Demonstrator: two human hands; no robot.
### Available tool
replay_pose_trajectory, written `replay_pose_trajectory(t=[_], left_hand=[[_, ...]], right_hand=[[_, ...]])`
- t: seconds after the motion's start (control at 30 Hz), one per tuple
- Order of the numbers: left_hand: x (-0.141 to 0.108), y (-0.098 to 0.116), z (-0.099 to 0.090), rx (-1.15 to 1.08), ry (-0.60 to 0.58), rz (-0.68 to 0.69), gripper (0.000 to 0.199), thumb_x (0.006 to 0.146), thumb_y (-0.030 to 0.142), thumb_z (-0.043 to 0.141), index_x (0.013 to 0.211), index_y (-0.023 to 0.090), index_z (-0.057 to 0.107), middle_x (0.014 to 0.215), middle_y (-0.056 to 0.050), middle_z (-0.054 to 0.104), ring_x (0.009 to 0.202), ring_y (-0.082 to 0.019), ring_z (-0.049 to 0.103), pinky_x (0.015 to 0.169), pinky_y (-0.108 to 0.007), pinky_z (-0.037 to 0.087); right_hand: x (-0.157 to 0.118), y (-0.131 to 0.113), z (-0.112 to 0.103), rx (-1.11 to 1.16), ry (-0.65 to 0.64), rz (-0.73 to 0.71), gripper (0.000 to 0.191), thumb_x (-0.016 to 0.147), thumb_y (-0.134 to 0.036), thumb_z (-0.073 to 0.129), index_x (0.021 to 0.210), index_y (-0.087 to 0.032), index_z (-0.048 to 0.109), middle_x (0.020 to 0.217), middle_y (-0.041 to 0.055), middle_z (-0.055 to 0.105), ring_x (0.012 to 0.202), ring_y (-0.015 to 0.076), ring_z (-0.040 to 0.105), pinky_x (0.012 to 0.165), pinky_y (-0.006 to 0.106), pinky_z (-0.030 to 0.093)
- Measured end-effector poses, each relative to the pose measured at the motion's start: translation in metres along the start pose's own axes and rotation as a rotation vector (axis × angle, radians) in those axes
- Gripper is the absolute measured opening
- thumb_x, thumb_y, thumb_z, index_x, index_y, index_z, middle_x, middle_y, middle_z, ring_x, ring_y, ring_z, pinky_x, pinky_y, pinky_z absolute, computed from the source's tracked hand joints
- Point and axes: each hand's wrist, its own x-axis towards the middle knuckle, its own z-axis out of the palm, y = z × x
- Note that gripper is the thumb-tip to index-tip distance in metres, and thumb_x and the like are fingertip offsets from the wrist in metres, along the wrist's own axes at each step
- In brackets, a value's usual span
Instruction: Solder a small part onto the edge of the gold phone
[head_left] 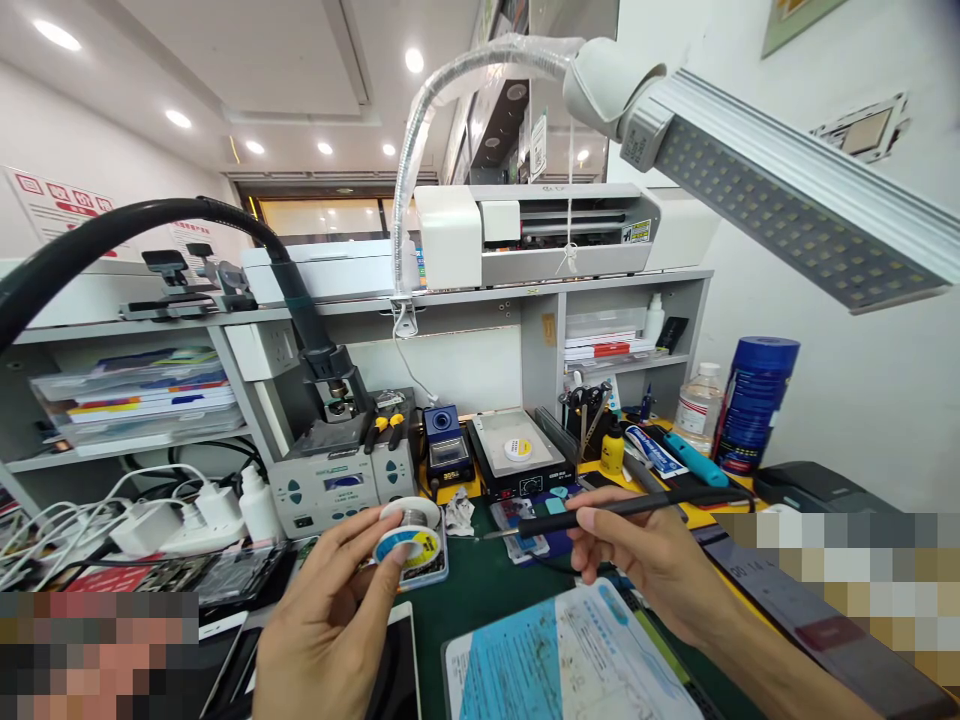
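Head view: a dark green mat covers the table (461, 595), and over it the left hand (326, 615) pinches a small white plastic spool of silvery wire with a blue-and-yellow label (426, 543) between thumb and fingers. Opposite, the right hand (637, 545) grips a slim black soldering iron with a pointed metal tip (551, 523), thumb along the handle, the tip directed towards the spool but apart from it. Beneath the right hand lies a stained blue-and-white printed sheet (555, 655); a white-edged flat device with a dark face (405, 650) sits just beside the left hand. Along the back of the table stand a grey two-part station with a small display (334, 490), a compact dark-blue unit with a dial (448, 445), and a black-based heating plate with a silver top (495, 435) bearing a round white-and-yellow tin (517, 450). To the right are a small yellow bottle (612, 450), a clear bottle of liquid (699, 412) and a tall blue cylinder (757, 400); white cables and chargers (150, 528) crowd the left. Behind, a grey open shelf unit (541, 350) carries a long white machine (450, 238). An LED panel lamp on a gooseneck (810, 200) slants across the upper right, near white walls (750, 290), under a pale ceiling with round recessed lights (277, 60).
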Motion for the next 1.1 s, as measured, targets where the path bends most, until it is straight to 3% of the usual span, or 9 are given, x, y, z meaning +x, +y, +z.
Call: replay_pose_trajectory(t=[0.33, 0.8, 1.1], left_hand=[[-0.0019, 0.0023, 0.0021, -0.035, -0.034, -0.045, 0.022, 0.083, 0.045, 0.073, 0.102, 0.035, 0.080, 0.120, -0.002, 0.072, 0.108, -0.024, 0.072, 0.068, -0.020, 0.063], [-0.0001, -0.0031, 0.0013, -0.019, -0.035, -0.015, 0.023, 0.084, 0.045, 0.072, 0.104, 0.034, 0.079, 0.121, -0.002, 0.071, 0.109, -0.023, 0.071, 0.076, -0.021, 0.062], [-0.0014, 0.0007, 0.0035, -0.031, -0.047, -0.024, 0.024, 0.083, 0.046, 0.073, 0.103, 0.034, 0.080, 0.121, -0.002, 0.072, 0.108, -0.026, 0.072, 0.071, -0.022, 0.064]], right_hand=[[-0.0003, -0.0003, 0.0005, -0.006, -0.002, -0.012, 0.024, 0.078, -0.035, 0.085, 0.089, -0.015, 0.077, 0.067, 0.0055, 0.073, 0.059, 0.0195, 0.069, 0.053, 0.030, 0.056], [-0.0005, 0.0003, 0.0000, 0.012, 0.002, 0.007, 0.024, 0.077, -0.034, 0.086, 0.089, -0.015, 0.076, 0.065, 0.0050, 0.073, 0.059, 0.0198, 0.069, 0.052, 0.030, 0.056], [0.0001, 0.0009, 0.0004, 0.002, -0.020, -0.005, 0.022, 0.079, -0.035, 0.084, 0.089, -0.016, 0.077, 0.065, 0.0041, 0.073, 0.059, 0.0184, 0.069, 0.052, 0.028, 0.056]])
